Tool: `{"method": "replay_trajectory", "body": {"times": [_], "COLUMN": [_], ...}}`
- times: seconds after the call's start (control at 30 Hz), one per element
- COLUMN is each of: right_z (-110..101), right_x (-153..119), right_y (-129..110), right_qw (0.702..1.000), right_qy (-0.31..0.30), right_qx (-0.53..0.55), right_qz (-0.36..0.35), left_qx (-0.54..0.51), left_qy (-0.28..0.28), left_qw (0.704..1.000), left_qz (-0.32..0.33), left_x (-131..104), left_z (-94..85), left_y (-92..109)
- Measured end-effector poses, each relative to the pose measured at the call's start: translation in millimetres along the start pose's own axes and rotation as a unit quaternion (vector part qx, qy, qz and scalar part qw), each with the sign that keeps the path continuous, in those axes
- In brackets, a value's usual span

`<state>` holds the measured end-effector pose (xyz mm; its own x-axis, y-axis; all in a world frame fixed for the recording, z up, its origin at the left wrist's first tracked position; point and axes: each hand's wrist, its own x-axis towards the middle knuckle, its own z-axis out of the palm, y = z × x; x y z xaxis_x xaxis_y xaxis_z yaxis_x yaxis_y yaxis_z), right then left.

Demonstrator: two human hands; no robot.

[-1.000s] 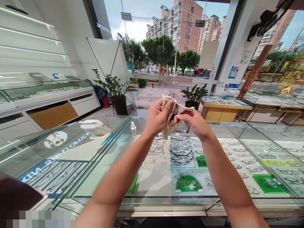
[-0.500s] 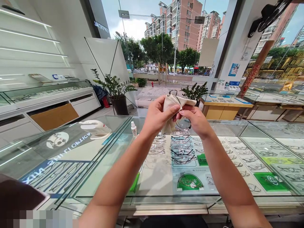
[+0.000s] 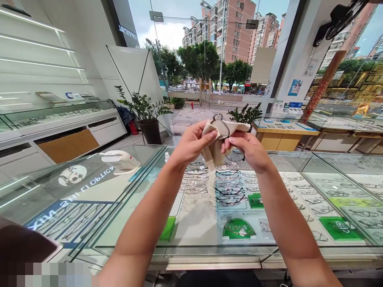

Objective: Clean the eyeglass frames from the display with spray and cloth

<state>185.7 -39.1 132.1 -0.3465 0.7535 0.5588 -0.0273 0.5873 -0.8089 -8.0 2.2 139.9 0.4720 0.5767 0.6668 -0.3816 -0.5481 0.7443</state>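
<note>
A pair of dark thin-rimmed glasses (image 3: pixel 235 156) is held up above the glass counter, one lens hanging low between my hands. My left hand (image 3: pixel 196 143) pinches a beige cloth (image 3: pixel 216 153) that lies against the upper lens and hangs down below the fingers. My right hand (image 3: pixel 247 147) is closed on the glasses near the middle of the frame, with part of the cloth stretching over its fingers. Some fingertips are hidden behind the cloth.
Glass display counter (image 3: pixel 194 235) with rows of spectacles (image 3: pixel 230 195) inside. On top, a small white bottle (image 3: pixel 166 157) stands left of my left forearm, and a white device (image 3: pixel 121 160) sits farther left. Potted plants (image 3: pixel 149 129) and another counter (image 3: pixel 281 127) stand beyond.
My left hand has shifted slightly left and down with the cloth, showing more of the upper rim. The glasses and my right hand have moved slightly right.
</note>
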Motion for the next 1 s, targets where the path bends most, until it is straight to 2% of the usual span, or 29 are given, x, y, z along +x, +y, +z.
{"method": "replay_trajectory", "body": {"times": [0.13, 0.23, 0.33, 0.4, 0.47, 0.57, 0.63, 0.77, 0.83, 1.0], "right_z": [5, 10, 10, 7, 3, 0, 1, 9, 12, 8], "right_x": [1, 1, 1, 1, 2, 4, 4, 4, 4, 6], "right_y": [6, 8, 5, 3, 3, 6, 10, 14, 13, 12], "right_qw": [1.000, 1.000, 1.000, 1.000, 1.000, 1.000, 1.000, 1.000, 1.000, 1.000], "right_qy": [-0.004, -0.016, -0.011, -0.002, 0.007, 0.009, 0.005, -0.008, -0.019, -0.011], "right_qx": [-0.009, 0.000, 0.000, -0.009, -0.012, 0.000, 0.009, 0.009, 0.006, 0.001], "right_qz": [0.000, -0.008, -0.014, -0.014, -0.008, 0.004, 0.010, 0.007, 0.001, -0.009], "left_qx": [-0.008, 0.000, 0.032, 0.025, -0.001, -0.023, -0.029, -0.036, -0.030, -0.049], "left_qy": [0.035, 0.090, 0.144, 0.123, 0.073, 0.025, 0.032, 0.099, 0.115, 0.070], "left_qw": [0.999, 0.995, 0.987, 0.992, 0.997, 0.999, 0.999, 0.994, 0.993, 0.996], "left_qz": [0.029, 0.052, 0.057, 0.035, 0.006, -0.016, -0.012, 0.005, 0.009, -0.026], "left_x": [-3, -5, -5, -3, -1, 2, 1, -1, -1, 3], "left_z": [11.9, 21.7, 19.9, 13.2, 6.4, 4.1, 8.5, 19.5, 20.1, 10.9], "left_y": [-4, -7, -8, -7, -7, -7, -9, -16, -17, -13]}}
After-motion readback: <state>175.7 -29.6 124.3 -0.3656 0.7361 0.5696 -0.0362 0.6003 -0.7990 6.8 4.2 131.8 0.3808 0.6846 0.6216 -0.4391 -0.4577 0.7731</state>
